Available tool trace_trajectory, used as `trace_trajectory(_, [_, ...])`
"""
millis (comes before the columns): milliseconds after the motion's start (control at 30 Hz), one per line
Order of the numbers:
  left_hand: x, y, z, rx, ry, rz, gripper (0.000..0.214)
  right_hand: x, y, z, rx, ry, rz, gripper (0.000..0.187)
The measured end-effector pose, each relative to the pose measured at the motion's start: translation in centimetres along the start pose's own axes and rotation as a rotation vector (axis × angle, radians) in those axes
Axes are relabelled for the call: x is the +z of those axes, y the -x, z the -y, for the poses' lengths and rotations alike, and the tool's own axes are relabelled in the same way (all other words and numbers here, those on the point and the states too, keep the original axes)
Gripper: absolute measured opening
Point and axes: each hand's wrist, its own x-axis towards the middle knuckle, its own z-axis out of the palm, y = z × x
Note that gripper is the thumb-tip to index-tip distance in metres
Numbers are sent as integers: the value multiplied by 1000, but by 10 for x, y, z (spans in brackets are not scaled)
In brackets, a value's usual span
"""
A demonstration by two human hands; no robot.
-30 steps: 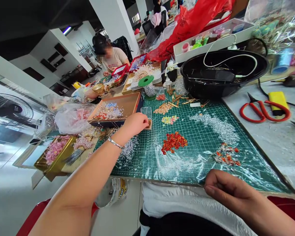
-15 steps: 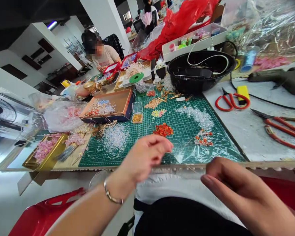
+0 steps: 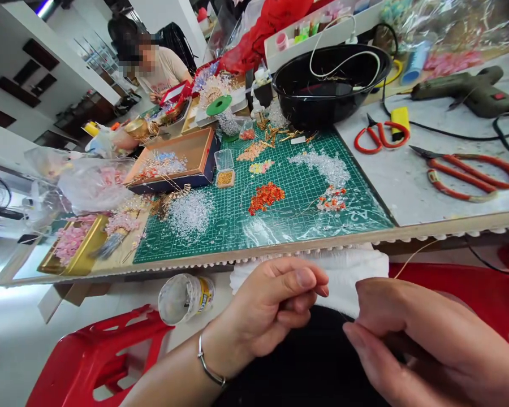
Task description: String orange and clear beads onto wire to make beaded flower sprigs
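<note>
Both of my hands are in my lap, below the table's front edge. My left hand (image 3: 275,305) is closed, thumb pressed against fingertips in a pinch; what it holds is too small to make out. My right hand (image 3: 411,333) is curled shut on a thin golden wire (image 3: 412,256) that rises to the right. The two hands' fingertips are close together. On the green cutting mat (image 3: 280,220) above lie a pile of red beads (image 3: 265,196), a heap of clear beads (image 3: 190,212) and a small clear box of gold beads (image 3: 225,177).
A black bowl (image 3: 326,79) stands behind the mat. Red scissors (image 3: 379,135), red-handled pliers (image 3: 470,172) and a glue gun (image 3: 466,90) lie to the right. A wooden tray (image 3: 182,164) is at the left. A red stool (image 3: 97,356) and a plastic jar (image 3: 186,297) are below. Another person (image 3: 156,62) sits far left.
My left hand has drawn back from the small box of gold beads to my lap and closed in a pinch beside my right hand. The view has dropped lower.
</note>
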Motion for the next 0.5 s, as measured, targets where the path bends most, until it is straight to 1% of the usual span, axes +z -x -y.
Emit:
trace_trajectory(133, [2,2,4,-16,29,29,26,0,4,-1,41,-9,-2,24])
trace_trajectory(233, [2,3,5,-22,30,37,26,-1,7,-2,75,-13,28,25])
trace_trajectory(500, [1,2,6,-11,27,43,24,0,9,-4,49,-29,18,26])
